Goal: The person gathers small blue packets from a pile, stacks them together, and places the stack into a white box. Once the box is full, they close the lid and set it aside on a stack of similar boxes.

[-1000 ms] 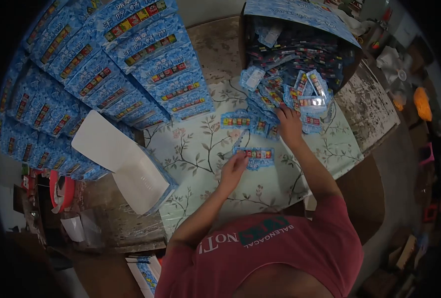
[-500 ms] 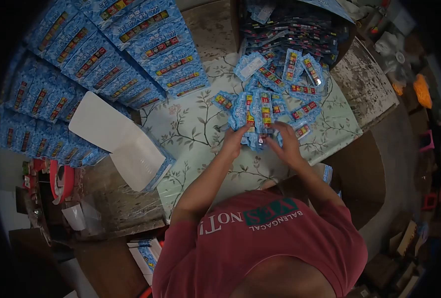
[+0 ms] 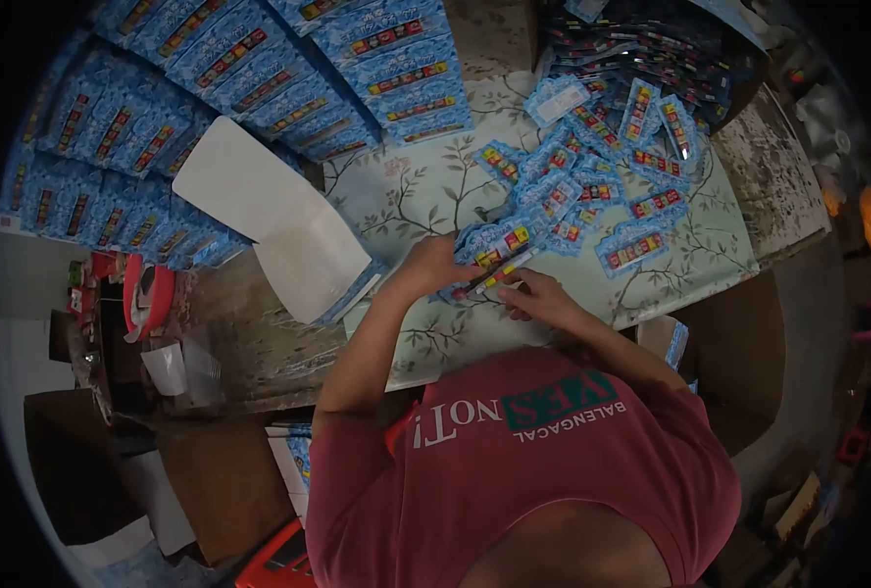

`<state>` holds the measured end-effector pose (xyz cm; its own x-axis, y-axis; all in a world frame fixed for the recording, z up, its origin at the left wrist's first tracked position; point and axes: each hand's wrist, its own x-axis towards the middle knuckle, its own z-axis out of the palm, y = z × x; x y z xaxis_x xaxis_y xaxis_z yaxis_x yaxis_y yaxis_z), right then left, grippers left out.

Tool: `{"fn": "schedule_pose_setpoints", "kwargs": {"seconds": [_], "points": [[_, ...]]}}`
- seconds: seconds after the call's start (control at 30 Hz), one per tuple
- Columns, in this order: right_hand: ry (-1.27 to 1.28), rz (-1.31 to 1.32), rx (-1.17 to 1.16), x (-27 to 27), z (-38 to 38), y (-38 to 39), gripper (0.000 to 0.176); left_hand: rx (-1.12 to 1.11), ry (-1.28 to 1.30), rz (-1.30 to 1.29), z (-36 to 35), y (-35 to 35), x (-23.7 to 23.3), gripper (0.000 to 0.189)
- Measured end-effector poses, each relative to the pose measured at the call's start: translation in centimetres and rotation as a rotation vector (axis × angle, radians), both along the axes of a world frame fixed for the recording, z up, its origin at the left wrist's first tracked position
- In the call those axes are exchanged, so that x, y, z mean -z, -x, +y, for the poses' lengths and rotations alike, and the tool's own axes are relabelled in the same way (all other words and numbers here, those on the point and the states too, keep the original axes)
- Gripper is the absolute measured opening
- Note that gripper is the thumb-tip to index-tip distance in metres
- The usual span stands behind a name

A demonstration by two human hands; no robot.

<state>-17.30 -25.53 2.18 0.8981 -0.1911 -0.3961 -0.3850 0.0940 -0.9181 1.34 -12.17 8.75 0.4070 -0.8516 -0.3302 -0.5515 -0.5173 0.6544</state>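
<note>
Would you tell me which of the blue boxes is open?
The box nearest the left hand, its white flaps spread wide; the other boxes lie shut in rows behind it.

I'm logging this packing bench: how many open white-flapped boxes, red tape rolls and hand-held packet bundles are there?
open blue cardboard box with white flaps: 1
red ring-shaped tape roll: 1
bundle of blue card packets, held by left hand and right hand: 1
Total: 3
</note>
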Motion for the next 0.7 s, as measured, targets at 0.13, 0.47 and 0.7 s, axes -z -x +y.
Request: {"fn": "schedule_pose_setpoints", "kwargs": {"seconds": [0.13,0.47,0.7], "points": [[0.216,0.028,-0.069,0.7,-1.2,0.0,0.036,-0.137,0.133,0.132,2.2,0.4,1.4,0.083],[0.726,-0.343,-0.248,1.3,-0.1,-1.9,0.028,-0.183,0.176,-0.157,2.3,3.7,1.1,0.102],[1.364,-0.779,0.299,-3.1,-7.9,-5.6,0.013,-0.187,0.263,-0.175,2.5,3.7,2.6,0.099]]}}
